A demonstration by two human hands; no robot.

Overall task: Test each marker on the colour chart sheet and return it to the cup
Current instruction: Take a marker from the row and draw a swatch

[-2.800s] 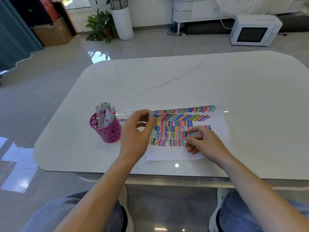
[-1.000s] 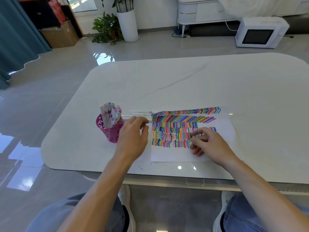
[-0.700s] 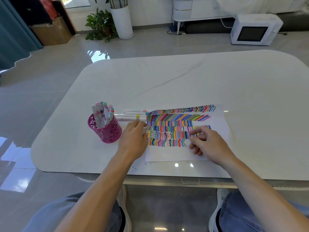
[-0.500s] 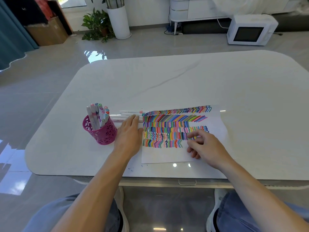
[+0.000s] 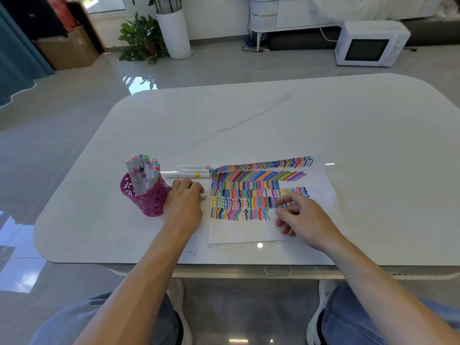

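Left hand (image 5: 185,202): lay palm down on the white desk (image 5: 249,125), just right of the pink cup (image 5: 146,199) and touching or nearly touching its side; forearm ran back toward the near desk edge. Fingers were curled over a white marker (image 5: 202,196), whose end showed past the knuckles; a firm grip could not be told from a loose cover.

Right hand (image 5: 302,216): rested on the colour chart sheet (image 5: 249,232), over the right end of the lower rows of strokes. Fingers were loosely bent, forefinger and thumb drawn near each other; whether anything was held there could not be told.

Pink cup: openwork, upright, on the desk left of the sheet; held a bunch of capped markers (image 5: 144,171) standing on end.

Loose markers (image 5: 193,171): lay side by side on the desk, between the cup and the sheet's upper left corner, lengthwise left to right, beyond the left hand.

Colour chart sheet: white paper, flat on the desk in front of the person; upper part filled with rows of coloured strokes and zigzags, lower strip blank.
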